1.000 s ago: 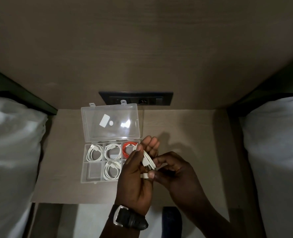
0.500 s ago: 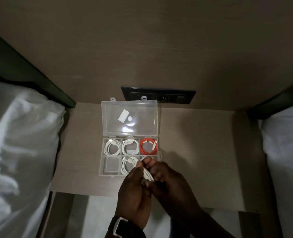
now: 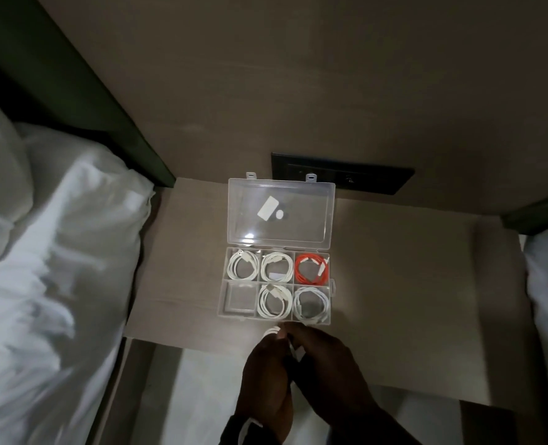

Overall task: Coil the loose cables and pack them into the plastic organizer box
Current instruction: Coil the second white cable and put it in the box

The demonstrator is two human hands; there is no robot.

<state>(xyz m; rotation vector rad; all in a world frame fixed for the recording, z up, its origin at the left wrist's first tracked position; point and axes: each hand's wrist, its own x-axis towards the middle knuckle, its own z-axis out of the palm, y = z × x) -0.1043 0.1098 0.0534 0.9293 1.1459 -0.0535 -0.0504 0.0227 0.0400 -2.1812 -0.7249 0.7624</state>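
Where both hands meet, white cable (image 3: 274, 331) between fingers (image 3: 283, 336).

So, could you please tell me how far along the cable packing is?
Five of the organizer box compartments already hold coils, four white and one orange cable. Both hands, left hand and right hand, hold a white cable. The near-left compartment is empty.
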